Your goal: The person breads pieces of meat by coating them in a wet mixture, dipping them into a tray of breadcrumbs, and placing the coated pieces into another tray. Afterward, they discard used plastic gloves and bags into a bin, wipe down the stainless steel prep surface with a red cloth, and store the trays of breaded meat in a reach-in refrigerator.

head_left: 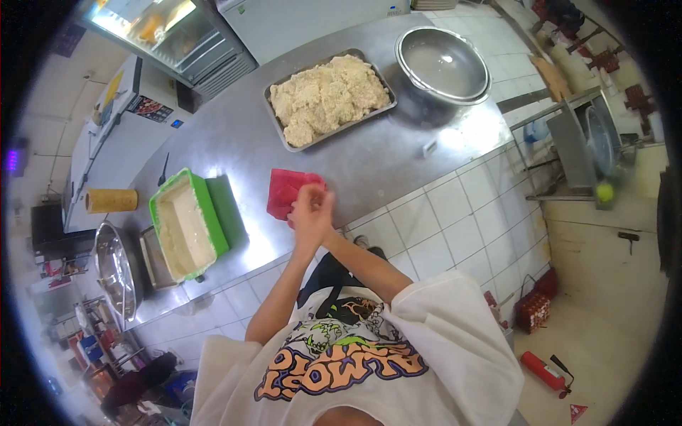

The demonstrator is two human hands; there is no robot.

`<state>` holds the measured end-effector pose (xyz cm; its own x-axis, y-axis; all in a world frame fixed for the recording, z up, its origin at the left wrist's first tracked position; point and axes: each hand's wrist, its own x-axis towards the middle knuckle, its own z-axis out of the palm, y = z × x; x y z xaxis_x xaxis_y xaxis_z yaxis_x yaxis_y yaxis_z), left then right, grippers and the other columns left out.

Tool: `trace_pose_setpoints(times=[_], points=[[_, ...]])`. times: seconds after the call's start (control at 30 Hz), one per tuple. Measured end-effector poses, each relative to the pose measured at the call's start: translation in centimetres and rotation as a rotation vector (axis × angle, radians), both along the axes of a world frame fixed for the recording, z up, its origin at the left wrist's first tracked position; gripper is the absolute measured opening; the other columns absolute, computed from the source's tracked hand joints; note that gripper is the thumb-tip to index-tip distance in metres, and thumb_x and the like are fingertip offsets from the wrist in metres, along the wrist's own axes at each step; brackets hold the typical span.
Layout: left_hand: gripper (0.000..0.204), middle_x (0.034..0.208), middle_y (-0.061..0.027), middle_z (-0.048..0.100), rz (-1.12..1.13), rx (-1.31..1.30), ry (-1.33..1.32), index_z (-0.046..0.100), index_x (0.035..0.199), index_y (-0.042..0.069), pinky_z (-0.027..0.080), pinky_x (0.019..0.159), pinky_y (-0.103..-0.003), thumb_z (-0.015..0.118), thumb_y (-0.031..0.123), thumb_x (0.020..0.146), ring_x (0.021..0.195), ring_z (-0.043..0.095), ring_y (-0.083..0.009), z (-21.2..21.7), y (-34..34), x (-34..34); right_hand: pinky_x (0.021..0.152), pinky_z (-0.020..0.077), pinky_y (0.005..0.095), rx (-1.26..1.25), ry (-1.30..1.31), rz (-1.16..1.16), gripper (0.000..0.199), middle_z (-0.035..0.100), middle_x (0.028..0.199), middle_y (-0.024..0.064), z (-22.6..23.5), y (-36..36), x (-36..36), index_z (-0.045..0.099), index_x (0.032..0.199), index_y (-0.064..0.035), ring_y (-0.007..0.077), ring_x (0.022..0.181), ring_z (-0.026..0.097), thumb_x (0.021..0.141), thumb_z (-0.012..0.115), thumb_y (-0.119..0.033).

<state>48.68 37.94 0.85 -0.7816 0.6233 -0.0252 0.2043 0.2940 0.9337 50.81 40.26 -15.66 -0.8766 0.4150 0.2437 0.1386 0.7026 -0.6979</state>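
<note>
A folded red cloth (282,186) lies on the metal table in front of me. My left hand (311,207) is over its near right edge, with the fingers curled in. Whether anything is pinched in them is too small to tell. My right hand (325,233) crosses close against the left one, and its fingers are mostly hidden behind it. Beyond the cloth sits a metal tray (392,106) heaped with crumb-coated pieces (327,96) of pale food. To the left stands a green rectangular tub (212,227) holding a pale, floury coating (186,227).
A large steel pot (444,67) stands at the table's far right. At the left end are a steel bowl (116,270), a shallow tray (153,257) and a tan cylinder (111,201). The table's near edge (405,201) runs before me. A fire extinguisher (543,370) lies at lower right.
</note>
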Motion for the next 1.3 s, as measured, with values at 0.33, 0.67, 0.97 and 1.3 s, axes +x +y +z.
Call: trace_pose_setpoints(times=[0.33, 0.67, 0.97, 1.3], points=[[0.059, 0.107, -0.0253, 0.061, -0.377, -0.256, 0.154, 0.049, 0.124, 0.003, 0.048, 0.088, -0.050, 0.076, 0.025, 0.076, 0.103, 0.060, -0.0421, -4.3, 22.9, 9.3, 0.102, 0.0374, 0.0517, 0.187, -0.179, -0.185, 0.053, 0.046, 0.137, 0.0207, 5.7, 10.3, 11.6, 0.060, 0.127, -0.0106, 0.0406, 0.122, 0.045, 0.078, 0.068, -0.028], [0.050, 0.111, -0.0205, 0.061, -0.308, -0.401, 0.176, 0.055, 0.122, 0.005, 0.048, 0.088, -0.046, 0.072, 0.027, 0.080, 0.101, 0.060, -0.0373, -6.7, 29.7, 10.3, 0.108, 0.0303, 0.0538, 0.212, -0.186, -0.064, 0.058, 0.042, 0.141, 0.0273, 4.4, 17.9, 15.0, 0.053, 0.138, -0.0118, 0.0462, 0.126, 0.042, 0.088, 0.062, -0.039], [0.027, 0.088, -0.0200, 0.066, 0.539, -0.134, 0.267, 0.068, 0.086, -0.002, 0.048, 0.081, -0.043, 0.065, 0.025, 0.088, 0.088, 0.062, -0.0372, -3.7, 4.0, 3.4, 0.102, 0.0273, 0.0655, 0.169, -0.359, 0.089, 0.054, 0.032, 0.151, 0.0171, 5.1, 14.2, 7.7, 0.042, 0.145, -0.0184, 0.0388, 0.136, 0.030, 0.098, 0.046, -0.044], [0.029, 0.090, -0.0093, 0.065, 1.229, -0.013, -0.167, 0.059, 0.105, 0.000, 0.049, 0.075, -0.033, 0.056, 0.028, 0.098, 0.083, 0.061, -0.0170, -6.7, -17.6, 0.9, 0.062, 0.0415, 0.0256, -0.640, 0.069, -0.014, 0.040, 0.054, 0.073, 0.0033, 8.5, 13.0, -0.7, 0.051, 0.121, -0.0056, 0.0112, 0.067, 0.051, 0.086, 0.040, 0.010]])
